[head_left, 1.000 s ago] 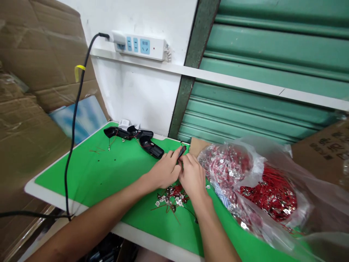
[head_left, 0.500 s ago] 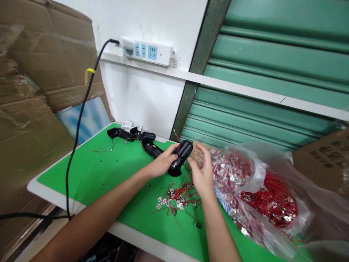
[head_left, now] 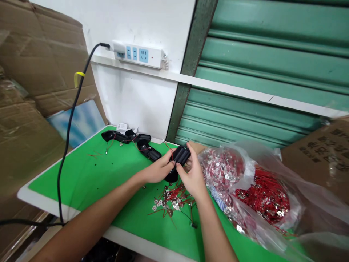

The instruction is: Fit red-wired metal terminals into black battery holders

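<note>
Between my two hands is a black plastic housing (head_left: 181, 155) with a rounded end, held above the green mat. A thin red wire rises from its left side. My left hand (head_left: 160, 168) is closed on its left side, thumb on top. My right hand (head_left: 192, 175) grips the right side, with its thumb on the near face and fingers round the far edge. Just below lies a loose pile of metal contact plates with red wires (head_left: 174, 200). Similar black housings (head_left: 148, 150) with red wires lie behind my left hand.
An open clear plastic bag (head_left: 245, 189) bulging with red-wired contacts stands at the right. A black cable (head_left: 71, 120) hangs from the power strip (head_left: 139, 54) across the left side. Cardboard (head_left: 51, 54) stands at the left, a green shutter (head_left: 259, 54) behind.
My right hand has closed onto the housing, where its fingers were apart beside it before. The housing is turned slightly. The whole view has shifted a little.
</note>
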`<state>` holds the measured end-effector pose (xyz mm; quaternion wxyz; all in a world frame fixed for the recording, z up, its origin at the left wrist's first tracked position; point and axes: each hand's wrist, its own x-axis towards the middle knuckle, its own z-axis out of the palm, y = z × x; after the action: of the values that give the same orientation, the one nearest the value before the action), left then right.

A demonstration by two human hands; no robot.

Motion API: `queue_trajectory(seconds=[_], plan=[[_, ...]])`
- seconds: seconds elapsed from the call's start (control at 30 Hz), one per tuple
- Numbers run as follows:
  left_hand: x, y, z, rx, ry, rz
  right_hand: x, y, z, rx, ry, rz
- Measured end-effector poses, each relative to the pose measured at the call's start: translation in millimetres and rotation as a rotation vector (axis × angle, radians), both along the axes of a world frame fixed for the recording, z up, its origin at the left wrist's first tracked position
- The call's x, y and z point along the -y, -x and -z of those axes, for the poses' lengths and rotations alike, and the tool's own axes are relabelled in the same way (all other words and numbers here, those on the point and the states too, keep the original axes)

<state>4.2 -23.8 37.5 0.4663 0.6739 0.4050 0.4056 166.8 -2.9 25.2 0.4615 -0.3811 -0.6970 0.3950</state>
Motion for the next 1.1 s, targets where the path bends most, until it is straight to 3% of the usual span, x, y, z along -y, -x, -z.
queue_trajectory(seconds=[0.53, 0.9, 1.1], plan=[[0.7, 0.6, 4.2, -0.116, -0.102, -0.057, 1.1, 2.0, 7.9, -0.007, 0.021, -0.048], [-0.6, -4.5, 10.2, -0.142, -0.168, -0.095, 3.7, 10.9, 11.1, 0.009, -0.065, 0.057], [-3.1, 2.7, 7.2, -0.071, -0.048, -0.049, -1.0, 4.3, 6.7, -0.045, 0.027, -0.012]])
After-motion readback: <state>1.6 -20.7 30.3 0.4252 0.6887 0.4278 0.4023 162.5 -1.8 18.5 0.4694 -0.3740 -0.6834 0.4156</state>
